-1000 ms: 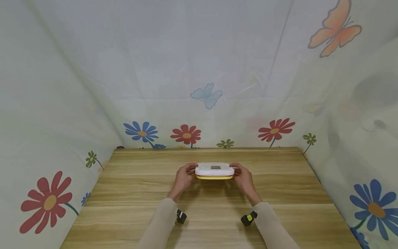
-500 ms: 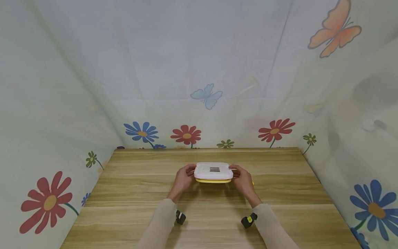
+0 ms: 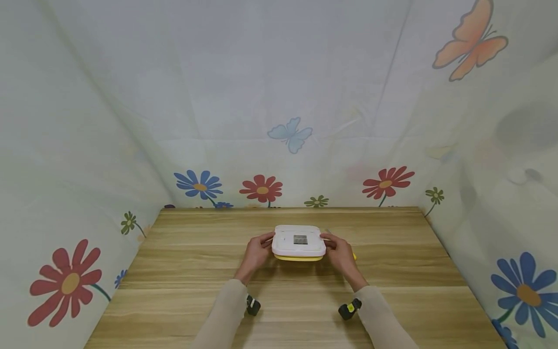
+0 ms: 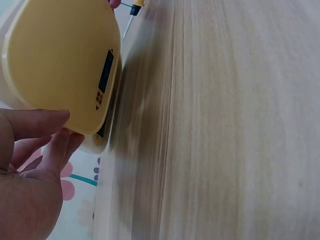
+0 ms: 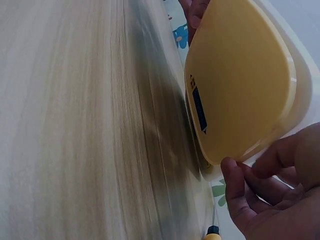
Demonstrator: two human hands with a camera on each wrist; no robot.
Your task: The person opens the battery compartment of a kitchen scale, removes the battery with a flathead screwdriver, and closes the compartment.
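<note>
Both hands hold a digital kitchen scale (image 3: 287, 245) by its two sides, over the middle of the table. Its white underside, with a small grey rectangle, faces the head camera, while the yellow top faces down and towards the person. In the left wrist view, the thumb and fingers of my left hand (image 4: 37, 165) pinch a rounded corner of the scale's yellow plate (image 4: 65, 55), near the dark display strip. My right hand (image 5: 275, 190) grips the opposite side by thumb and fingers. Close to the right hand lies a screwdriver (image 5: 213, 231) with a yellow and black handle, partly hidden in the head view.
The wood-grain table (image 3: 196, 232) stretches beneath both arms. A white cloth (image 3: 235, 72) printed with flowers and butterflies hangs behind and on both sides. A small black device (image 3: 253, 305) sits at the left wrist, another black device (image 3: 349, 308) at the right.
The scale has tilted so that more of its white underside shows, and its near edge has come lower. The hands keep their hold with little shift. More of the screwdriver shows beside the right hand.
</note>
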